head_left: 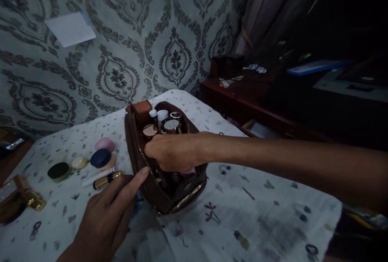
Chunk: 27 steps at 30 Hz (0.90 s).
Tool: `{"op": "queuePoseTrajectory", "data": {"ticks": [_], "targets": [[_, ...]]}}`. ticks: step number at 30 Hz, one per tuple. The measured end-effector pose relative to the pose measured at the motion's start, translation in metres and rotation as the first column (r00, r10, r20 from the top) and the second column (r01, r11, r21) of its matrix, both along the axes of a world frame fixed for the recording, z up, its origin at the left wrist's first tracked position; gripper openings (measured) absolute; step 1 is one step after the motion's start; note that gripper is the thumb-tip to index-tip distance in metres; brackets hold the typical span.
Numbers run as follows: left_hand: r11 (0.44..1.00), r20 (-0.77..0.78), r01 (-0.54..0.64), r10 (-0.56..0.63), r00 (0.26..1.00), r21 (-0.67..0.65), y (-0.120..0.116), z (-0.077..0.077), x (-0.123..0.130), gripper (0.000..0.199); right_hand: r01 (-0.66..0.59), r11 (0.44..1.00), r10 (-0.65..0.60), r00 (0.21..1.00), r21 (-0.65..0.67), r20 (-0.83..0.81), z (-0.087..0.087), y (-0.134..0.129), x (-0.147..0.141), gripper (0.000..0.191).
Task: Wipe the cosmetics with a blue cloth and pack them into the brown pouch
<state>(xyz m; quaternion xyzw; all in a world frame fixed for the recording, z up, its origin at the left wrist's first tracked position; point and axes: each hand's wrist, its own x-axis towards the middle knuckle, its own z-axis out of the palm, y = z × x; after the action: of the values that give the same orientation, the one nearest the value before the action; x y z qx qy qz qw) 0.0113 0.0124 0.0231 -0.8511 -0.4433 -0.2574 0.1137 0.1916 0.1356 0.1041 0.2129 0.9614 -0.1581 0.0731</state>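
Note:
A brown makeup bag point(131, 144) lies unzipped on the bed-like surface, its mouth facing up. My right hand point(172, 153) reaches into it from the right; its fingers are hidden inside. My left hand point(109, 209) is at the bag's near left side, one finger stretched onto the zipper edge and the others partly hidden. In the bag stand a white-capped tube point(163, 116), a round pinkish-gold lid point(150, 131) and a silvery round cap point(171, 125). A black-and-gold lipstick tube point(107, 179) lies just beyond my left hand.
Left of the bag lie a pink sponge point(104, 144), a navy-lidded jar point(101, 158), a cream-coloured round piece point(79, 162), a dark-lidded jar point(59, 171) and gold items point(34, 199). A patterned cloth point(257, 217) covers the surface. A dark red desk point(239, 96) stands at right.

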Motion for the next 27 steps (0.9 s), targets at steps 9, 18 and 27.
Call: {"op": "queuePoseTrajectory", "data": {"ticks": [9, 18, 27], "targets": [[0.998, 0.066, 0.004, 0.000, 0.998, -0.063, -0.003, 0.000, 0.001, 0.058, 0.036, 0.999, -0.036, 0.999, -0.039, 0.005, 0.004, -0.003, 0.013, 0.022], [0.997, 0.069, -0.022, 0.027, 0.997, -0.074, -0.006, 0.003, 0.003, 0.053, -0.009, 0.985, -0.009, 0.994, -0.171, -0.107, -0.019, -0.002, 0.008, 0.020], [0.994, 0.092, -0.060, 0.068, 0.993, -0.088, -0.011, 0.000, 0.002, 0.052, 0.034, 0.993, -0.038, 0.999, -0.114, -0.031, -0.015, -0.003, 0.000, 0.022]]}}
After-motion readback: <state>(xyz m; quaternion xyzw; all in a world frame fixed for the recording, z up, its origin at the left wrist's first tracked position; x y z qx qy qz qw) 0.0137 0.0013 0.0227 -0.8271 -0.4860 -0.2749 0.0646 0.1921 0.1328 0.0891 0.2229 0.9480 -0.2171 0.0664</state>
